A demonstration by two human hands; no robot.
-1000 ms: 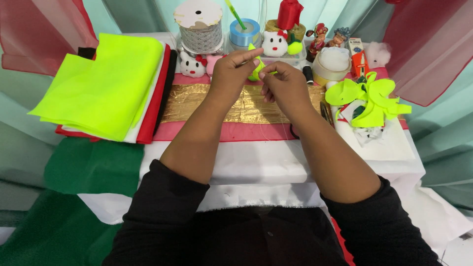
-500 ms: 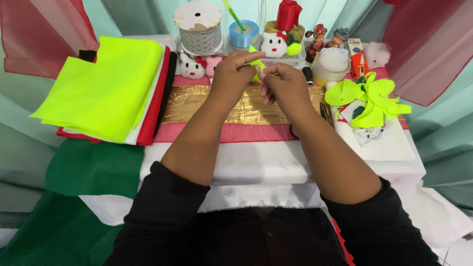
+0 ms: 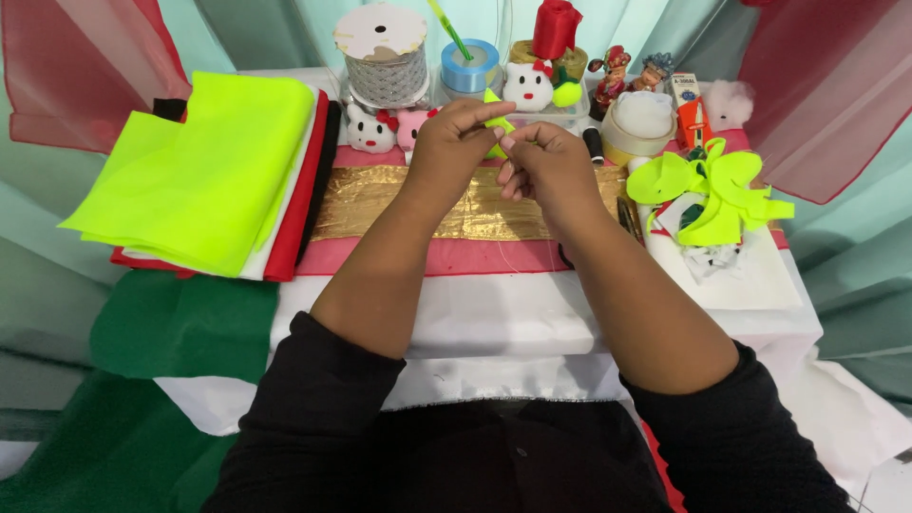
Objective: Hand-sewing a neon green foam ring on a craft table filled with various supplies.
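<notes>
Hands together above the gold cloth [image 3: 475, 204] at mid-table. Left hand [image 3: 456, 142] pinched shut on a small neon yellow fabric piece [image 3: 496, 119], held up just in front of the white toy cat [image 3: 528, 87]. Right hand [image 3: 546, 166] curled closed beside it, fingertips touching the same piece. Stack of neon, white and red fabric [image 3: 209, 176] to the left; neon bow [image 3: 708, 190] to the right.

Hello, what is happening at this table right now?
A person in black sleeves works over a craft table. The left hand and the right hand together pinch a small neon yellow fabric piece above a gold ribbon strip. A stack of felt sheets, neon yellow on top, lies to the left. Finished neon yellow bows lie to the right. Ribbon spools and small plush toys stand at the back.
</notes>
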